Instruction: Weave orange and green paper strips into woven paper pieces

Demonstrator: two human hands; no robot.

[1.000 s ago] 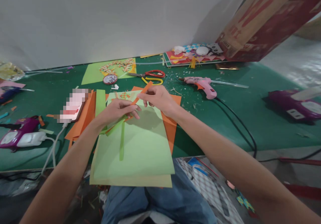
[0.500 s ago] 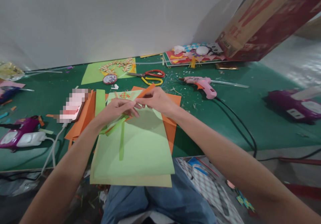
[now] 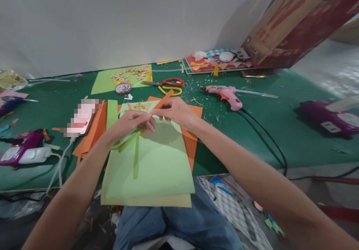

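An orange paper strip (image 3: 164, 101) slants up between my two hands. My left hand (image 3: 137, 121) is closed on woven paper strips, with their orange and green ends sticking out below the fingers. The thumb and index finger of my right hand (image 3: 174, 111) pinch the orange strip. A green paper strip (image 3: 136, 156) hangs down over the light green paper sheets (image 3: 151, 175). Just past my left fingers, a small orange and green checked weave (image 3: 139, 107) shows on the paper. The join between the strips is hidden by my fingers.
Beyond my hands lie scissors (image 3: 165, 82) with red and yellow handles and a small round dish (image 3: 122, 88). A pink glue gun (image 3: 224, 95) with a black cord rests on the right. A phone (image 3: 82, 117) on a cable and orange paper (image 3: 94, 134) lie left.
The upper end of the orange strip has swung slightly up and left, and more of it shows above my right fingers. Both hands stay nearly in place.
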